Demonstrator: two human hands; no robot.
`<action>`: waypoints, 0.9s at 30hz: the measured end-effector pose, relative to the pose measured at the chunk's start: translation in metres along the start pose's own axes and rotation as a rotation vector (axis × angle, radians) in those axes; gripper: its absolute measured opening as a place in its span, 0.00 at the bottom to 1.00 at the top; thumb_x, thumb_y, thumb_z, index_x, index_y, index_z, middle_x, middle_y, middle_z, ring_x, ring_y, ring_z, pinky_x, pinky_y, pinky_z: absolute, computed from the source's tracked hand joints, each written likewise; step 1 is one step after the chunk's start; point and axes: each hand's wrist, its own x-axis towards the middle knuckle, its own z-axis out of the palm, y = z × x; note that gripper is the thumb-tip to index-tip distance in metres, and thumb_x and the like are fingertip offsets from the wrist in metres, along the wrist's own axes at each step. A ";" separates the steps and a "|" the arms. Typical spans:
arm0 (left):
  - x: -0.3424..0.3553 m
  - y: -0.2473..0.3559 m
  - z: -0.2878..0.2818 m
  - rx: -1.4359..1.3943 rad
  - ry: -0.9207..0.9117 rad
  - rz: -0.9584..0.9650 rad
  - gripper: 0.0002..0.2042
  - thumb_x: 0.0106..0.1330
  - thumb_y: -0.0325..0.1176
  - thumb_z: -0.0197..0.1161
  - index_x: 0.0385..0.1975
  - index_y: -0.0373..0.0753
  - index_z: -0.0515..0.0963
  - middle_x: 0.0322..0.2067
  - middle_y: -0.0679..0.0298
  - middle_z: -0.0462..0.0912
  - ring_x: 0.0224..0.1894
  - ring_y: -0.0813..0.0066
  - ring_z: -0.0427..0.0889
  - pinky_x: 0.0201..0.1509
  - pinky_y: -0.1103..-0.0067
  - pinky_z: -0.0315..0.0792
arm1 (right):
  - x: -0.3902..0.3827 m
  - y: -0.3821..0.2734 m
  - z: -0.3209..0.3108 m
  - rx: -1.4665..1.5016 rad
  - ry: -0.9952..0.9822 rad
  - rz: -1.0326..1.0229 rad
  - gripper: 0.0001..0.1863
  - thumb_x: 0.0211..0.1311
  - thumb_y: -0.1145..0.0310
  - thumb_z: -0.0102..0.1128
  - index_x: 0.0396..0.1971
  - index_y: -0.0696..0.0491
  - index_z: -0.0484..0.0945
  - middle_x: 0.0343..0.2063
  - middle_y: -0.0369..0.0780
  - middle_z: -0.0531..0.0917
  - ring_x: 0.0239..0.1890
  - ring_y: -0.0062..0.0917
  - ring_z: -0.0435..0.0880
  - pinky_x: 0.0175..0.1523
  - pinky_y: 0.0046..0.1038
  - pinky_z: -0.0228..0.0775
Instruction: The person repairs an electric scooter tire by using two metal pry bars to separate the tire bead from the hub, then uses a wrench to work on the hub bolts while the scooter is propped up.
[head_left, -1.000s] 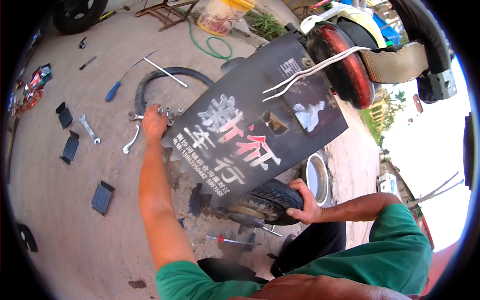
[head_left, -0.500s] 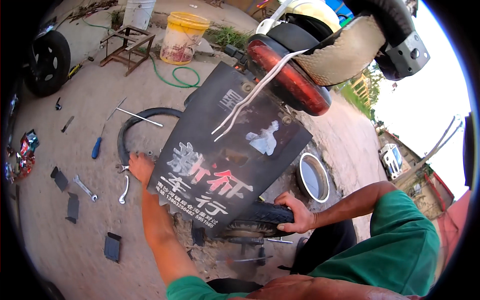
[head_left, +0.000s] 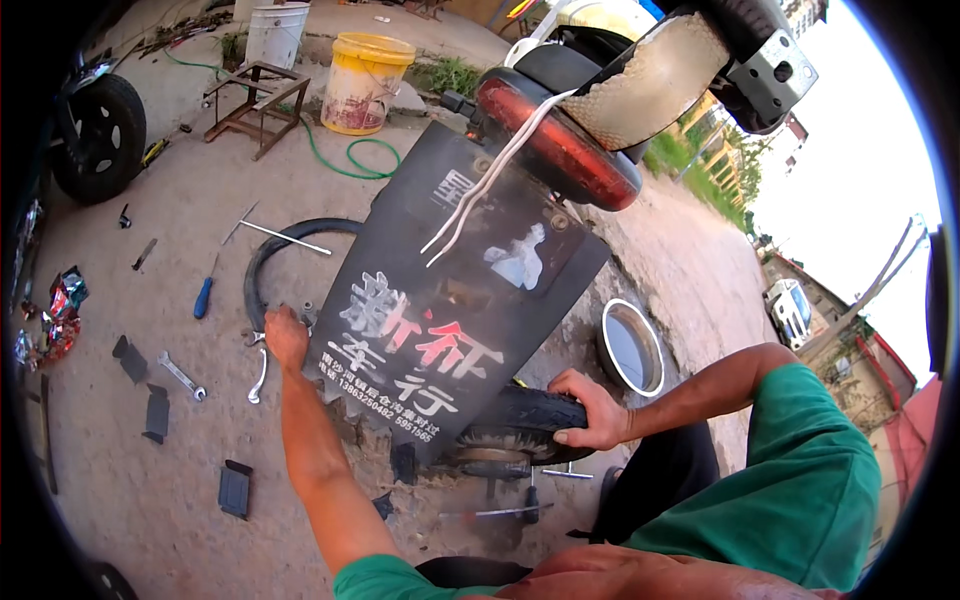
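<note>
A black tyre (head_left: pixel 535 412) sticks out from under a dark mudguard (head_left: pixel 455 255) with printed characters. My right hand (head_left: pixel 592 412) is closed over the tyre's right side, thumb against the sidewall. To the left, my left hand (head_left: pixel 286 338) reaches down to the ground with fingers bent; whatever they hold is hidden. Beside it lie a wrench (head_left: pixel 253 337), its head showing at the hand's left, and small metal pieces (head_left: pixel 308 312). A black inner tube (head_left: pixel 258 275) curves along the ground just beyond this hand and passes behind the mudguard. A curved silver lever (head_left: pixel 259 378) lies nearer me.
Left on the ground are another wrench (head_left: pixel 183 375), a blue-handled screwdriver (head_left: pixel 203 298), a T-handle tool (head_left: pixel 285 238) and black plastic pieces (head_left: pixel 235 488). A basin of water (head_left: pixel 632 348) stands at right. The red tail light (head_left: pixel 560 145) overhangs the mudguard; a yellow-rimmed bucket (head_left: pixel 365 85) stands farther off.
The whole view has shifted slightly. My left hand has turned a little, its fingers now tucked down more. My right hand stays on the tyre.
</note>
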 end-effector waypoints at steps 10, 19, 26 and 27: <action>0.004 0.007 0.001 0.094 -0.043 -0.125 0.09 0.63 0.34 0.67 0.41 0.40 0.86 0.48 0.44 0.82 0.47 0.40 0.87 0.50 0.53 0.81 | 0.004 -0.005 0.000 -0.018 -0.007 -0.043 0.35 0.56 0.50 0.76 0.56 0.58 0.74 0.49 0.46 0.77 0.53 0.39 0.79 0.61 0.37 0.71; 0.003 -0.017 0.009 0.075 0.064 -0.014 0.07 0.68 0.32 0.63 0.38 0.39 0.86 0.42 0.43 0.84 0.42 0.39 0.88 0.43 0.52 0.81 | 0.008 -0.009 0.002 -0.020 -0.015 -0.034 0.35 0.56 0.51 0.77 0.56 0.59 0.75 0.50 0.47 0.78 0.53 0.40 0.80 0.61 0.37 0.71; -0.001 -0.011 0.012 0.034 0.099 0.013 0.08 0.62 0.32 0.64 0.37 0.38 0.84 0.42 0.44 0.82 0.40 0.38 0.87 0.43 0.50 0.81 | 0.007 -0.011 0.000 -0.021 -0.009 -0.026 0.36 0.56 0.51 0.77 0.56 0.59 0.74 0.50 0.47 0.77 0.53 0.40 0.80 0.61 0.37 0.71; 0.001 -0.019 0.012 -0.003 0.108 0.019 0.08 0.61 0.32 0.64 0.37 0.38 0.84 0.40 0.43 0.82 0.39 0.37 0.87 0.43 0.49 0.80 | 0.008 -0.012 0.000 -0.019 -0.015 -0.029 0.36 0.56 0.51 0.77 0.56 0.59 0.74 0.50 0.47 0.77 0.53 0.40 0.80 0.62 0.37 0.71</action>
